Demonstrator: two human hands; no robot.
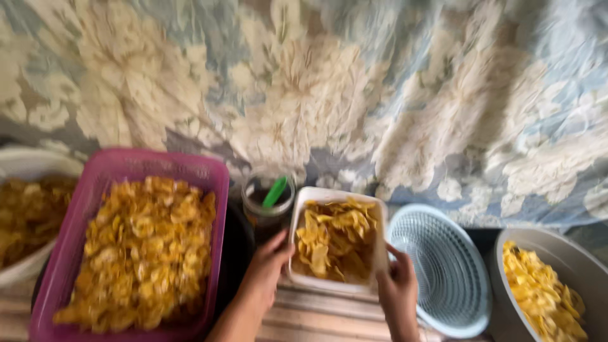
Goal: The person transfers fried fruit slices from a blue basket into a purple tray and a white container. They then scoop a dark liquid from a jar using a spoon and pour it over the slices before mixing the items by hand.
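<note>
A white tray [336, 237], filled with yellow chips, is held at both sides above a striped surface. The left hand [266, 266] is pressed against the tray's left wall, its grip closed on the rim. The right hand [398, 282] is clamped on the right edge, fingers curled over it.

To the left, a pink basket [95, 190] is seen heaped with chips, and a white bowl [25, 164] beyond it is also filled. Behind the tray, a jar [263, 209] with a green utensil [275, 191] is noted. Just beside the right hand, a pale blue strainer [443, 272] stands without contents. At far right, a grey bowl [570, 259] is partly filled.

Progress is judged as midway: several containers are loaded, the tray is in hand, and the strainer is unused. A floral cloth [329, 82] is hung behind.
</note>
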